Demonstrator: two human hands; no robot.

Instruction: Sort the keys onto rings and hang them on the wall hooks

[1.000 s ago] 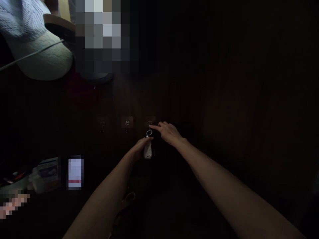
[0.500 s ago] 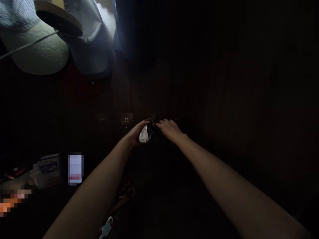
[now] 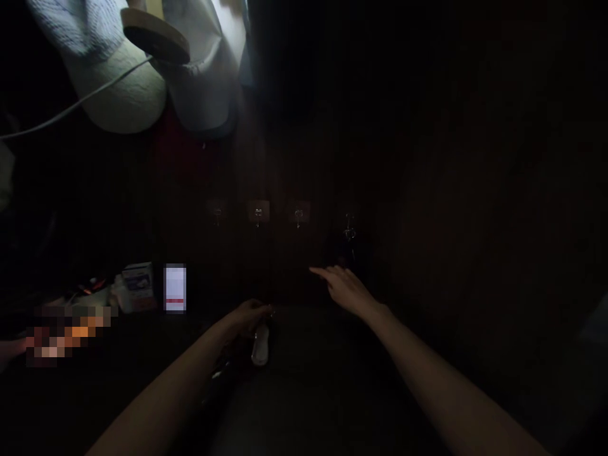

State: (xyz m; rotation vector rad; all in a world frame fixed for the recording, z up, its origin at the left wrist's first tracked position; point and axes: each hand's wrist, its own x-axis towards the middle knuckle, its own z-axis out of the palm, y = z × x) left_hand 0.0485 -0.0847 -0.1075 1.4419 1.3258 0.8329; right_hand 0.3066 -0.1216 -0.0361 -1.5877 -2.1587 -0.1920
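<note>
The scene is very dark. My left hand (image 3: 249, 315) is low in the middle, its thumb and fingers pinched on a small shiny ring or clip. Below the fingers hangs a pale, oblong key fob or charm (image 3: 260, 345) with a light rim. To the right, my right hand (image 3: 346, 286) has its index finger stretched out and holds nothing I can see. Above it, a ring with something dark hangs on a metal wall hook (image 3: 349, 218). Two more hooks on clear pads, a middle hook (image 3: 299, 216) and a brighter one (image 3: 259, 213), carry nothing visible.
A faint further hook (image 3: 217, 214) is on the left. Pale caps (image 3: 121, 95) hang at upper left beside a round, flat object (image 3: 154, 38) with a white cord (image 3: 80, 104). A small box (image 3: 139, 285) and a lit, blurred-out screen (image 3: 175, 288) stand at lower left.
My left hand has moved down, away from the hooks, with the pale oblong fob. My right hand has drawn back from it, down and to the right. The view has shifted.
</note>
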